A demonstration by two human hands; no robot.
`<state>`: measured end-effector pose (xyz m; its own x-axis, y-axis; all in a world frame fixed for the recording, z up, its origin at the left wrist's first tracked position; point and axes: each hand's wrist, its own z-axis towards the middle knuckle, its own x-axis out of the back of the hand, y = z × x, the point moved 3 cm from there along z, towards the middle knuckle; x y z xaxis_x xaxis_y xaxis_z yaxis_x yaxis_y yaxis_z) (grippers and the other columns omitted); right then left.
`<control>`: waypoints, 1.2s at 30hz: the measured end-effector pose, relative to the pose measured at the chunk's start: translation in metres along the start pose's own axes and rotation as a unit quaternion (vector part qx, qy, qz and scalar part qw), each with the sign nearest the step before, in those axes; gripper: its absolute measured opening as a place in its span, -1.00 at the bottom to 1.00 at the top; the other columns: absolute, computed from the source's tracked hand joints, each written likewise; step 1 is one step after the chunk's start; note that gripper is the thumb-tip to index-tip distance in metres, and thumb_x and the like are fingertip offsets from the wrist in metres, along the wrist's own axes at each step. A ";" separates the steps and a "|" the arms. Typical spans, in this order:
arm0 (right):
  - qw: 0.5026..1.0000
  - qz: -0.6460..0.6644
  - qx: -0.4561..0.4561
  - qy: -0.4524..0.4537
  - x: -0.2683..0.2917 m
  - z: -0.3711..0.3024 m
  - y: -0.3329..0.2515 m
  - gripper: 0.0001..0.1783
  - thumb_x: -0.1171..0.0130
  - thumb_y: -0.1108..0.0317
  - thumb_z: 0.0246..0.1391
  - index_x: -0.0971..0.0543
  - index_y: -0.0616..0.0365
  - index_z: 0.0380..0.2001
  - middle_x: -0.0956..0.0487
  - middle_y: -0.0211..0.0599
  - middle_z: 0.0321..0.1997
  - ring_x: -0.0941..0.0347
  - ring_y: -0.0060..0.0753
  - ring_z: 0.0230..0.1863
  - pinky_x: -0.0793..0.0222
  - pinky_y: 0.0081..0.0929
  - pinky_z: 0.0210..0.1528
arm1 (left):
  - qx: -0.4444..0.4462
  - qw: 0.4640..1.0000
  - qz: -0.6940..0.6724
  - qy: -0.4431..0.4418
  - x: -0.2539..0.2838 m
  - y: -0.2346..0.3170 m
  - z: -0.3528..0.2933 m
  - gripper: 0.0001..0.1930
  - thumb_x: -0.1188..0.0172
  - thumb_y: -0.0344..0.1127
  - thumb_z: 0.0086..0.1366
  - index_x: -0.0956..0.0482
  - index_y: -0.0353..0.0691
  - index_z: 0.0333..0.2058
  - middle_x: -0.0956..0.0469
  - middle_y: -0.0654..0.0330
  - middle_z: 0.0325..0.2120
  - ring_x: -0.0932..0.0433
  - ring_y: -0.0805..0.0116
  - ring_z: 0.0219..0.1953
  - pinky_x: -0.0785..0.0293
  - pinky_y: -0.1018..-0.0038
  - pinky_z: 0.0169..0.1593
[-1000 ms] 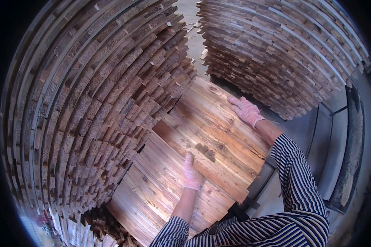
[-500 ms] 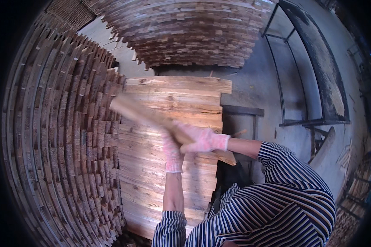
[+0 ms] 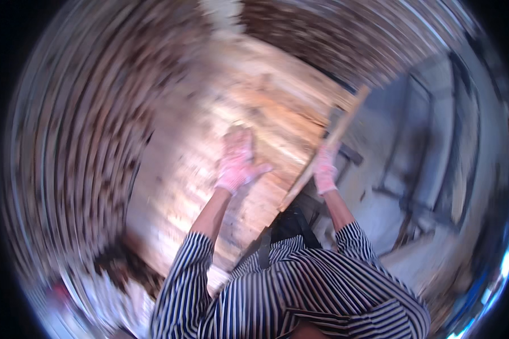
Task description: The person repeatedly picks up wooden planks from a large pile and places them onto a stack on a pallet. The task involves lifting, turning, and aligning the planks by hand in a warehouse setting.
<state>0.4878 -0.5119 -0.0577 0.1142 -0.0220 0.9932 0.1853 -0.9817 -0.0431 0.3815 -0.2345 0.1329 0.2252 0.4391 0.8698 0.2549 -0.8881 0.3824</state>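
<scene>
My left hand, in a pink-and-white knit glove, is open over the wide layer of pale wooden boards, thumb stretched out to the right. Blur hides whether its palm presses on the wood. In a matching glove, my right hand is closed around a long narrow wooden slat. The slat slants along the right side of the layer, its far end sticking out past the boards. Whether it touches their ends I cannot tell.
Tall stacks of cut wood strips rise on the left, with another stack behind. A dark metal frame stands on the grey floor at right. A dark support bar shows beside the boards.
The view has turned. My hands, together on a slanting piece of wood before, are now apart: the left lies open over the boards, the right holds a slat at their right side.
</scene>
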 end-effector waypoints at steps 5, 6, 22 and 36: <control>0.742 0.654 -0.143 0.023 0.085 -0.027 -0.022 -0.38 0.24 0.34 0.44 -0.02 0.11 0.50 -0.11 -0.19 0.56 -0.04 -0.12 0.52 0.04 -0.22 0.55 | 0.018 0.997 -0.072 0.035 0.012 -0.017 -0.034 0.15 -0.35 0.34 0.05 -0.08 -0.31 0.42 -0.07 -0.19 0.43 0.06 -0.17 0.49 0.15 0.18 0.52; 0.787 0.608 -0.102 0.007 0.101 -0.046 -0.040 -0.34 0.14 0.29 0.41 -0.04 0.10 0.50 -0.14 -0.16 0.54 -0.09 -0.09 0.49 -0.02 -0.22 0.51 | 0.049 0.990 -0.105 0.079 -0.003 -0.022 -0.038 0.11 -0.31 0.33 0.09 -0.11 -0.32 0.41 -0.10 -0.20 0.41 0.04 -0.17 0.49 0.14 0.16 0.52; 0.601 0.006 0.789 -0.123 0.164 -0.269 -0.472 -0.26 -0.38 -0.08 -0.03 -0.46 -0.37 0.28 -0.38 0.13 0.32 -0.35 0.23 0.27 -0.26 0.01 0.34 | 0.466 0.482 -0.516 0.533 -0.173 0.060 -0.460 -0.44 -0.30 -0.14 0.31 -0.46 -0.26 0.21 -0.58 0.02 0.08 -0.53 0.19 0.15 -0.43 0.30 0.24; 0.617 -0.175 0.767 0.011 0.117 -0.350 -0.529 -0.17 0.04 -0.34 0.25 -0.12 -0.34 0.49 0.15 0.06 0.61 0.20 0.18 0.59 0.15 0.24 0.53 | 0.642 0.132 -0.613 0.441 -0.389 0.185 -0.556 -0.45 -0.23 0.07 0.32 -0.54 -0.22 0.11 -0.62 0.14 -0.16 -0.58 0.29 -0.13 -0.46 0.42 -0.06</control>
<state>0.0615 -0.0611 0.1187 -0.2058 0.1214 0.9710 0.9027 0.4067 0.1405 -0.1820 -0.6455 0.0386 -0.7781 -0.5434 0.3149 -0.3313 0.7811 0.5293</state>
